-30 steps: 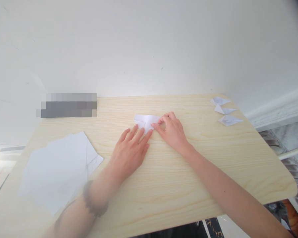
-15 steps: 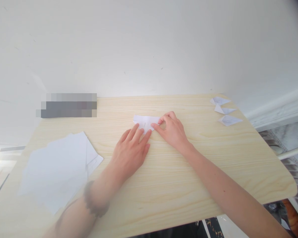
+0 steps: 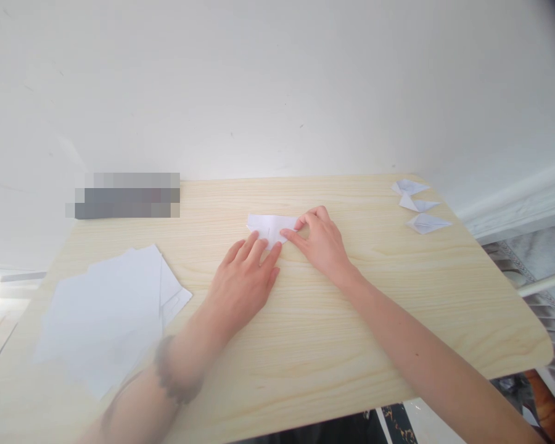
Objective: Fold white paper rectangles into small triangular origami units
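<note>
Resting on the near edge of the folded paper upon the table, the left hand grips nothing, while the right hand pinches the paper's right end, where uneven pulling could perhaps make the fold crooked.

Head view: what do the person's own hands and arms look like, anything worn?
No gloves or sleeves show. The left hand has a dark, bumpy-edged bracelet around its wrist, too blurred to tell the material. On the right hand and its wrist, nothing worn shows.
</note>
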Demonstrator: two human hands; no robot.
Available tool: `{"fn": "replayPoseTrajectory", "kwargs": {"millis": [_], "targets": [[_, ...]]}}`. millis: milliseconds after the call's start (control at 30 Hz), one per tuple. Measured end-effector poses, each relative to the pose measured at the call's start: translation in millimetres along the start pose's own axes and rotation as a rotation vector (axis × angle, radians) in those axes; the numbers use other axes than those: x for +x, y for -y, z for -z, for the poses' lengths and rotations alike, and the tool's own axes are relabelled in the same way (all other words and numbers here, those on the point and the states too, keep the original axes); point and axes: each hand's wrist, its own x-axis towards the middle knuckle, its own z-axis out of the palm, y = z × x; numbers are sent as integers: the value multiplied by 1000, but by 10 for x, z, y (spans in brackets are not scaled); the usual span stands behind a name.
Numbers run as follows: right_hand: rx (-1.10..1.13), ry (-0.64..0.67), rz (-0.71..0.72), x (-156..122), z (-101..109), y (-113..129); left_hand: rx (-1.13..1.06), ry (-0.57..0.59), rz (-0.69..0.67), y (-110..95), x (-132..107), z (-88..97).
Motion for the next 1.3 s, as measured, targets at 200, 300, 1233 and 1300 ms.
{"fn": "replayPoseTrajectory", "kwargs": {"millis": [200,300,1233,1300], "targets": [[39,-23,4,31,21,-34,11,-27,12,-7,-12,-23],[77,-24,13,44,45,-77,13,-50,11,-8,-13,-28],[126,147,13,62,146,-52,-9,-38,-33,-5,-26,5],[126,144,9,60,147,-55,-12,-60,-32,2,-36,-2]]}}
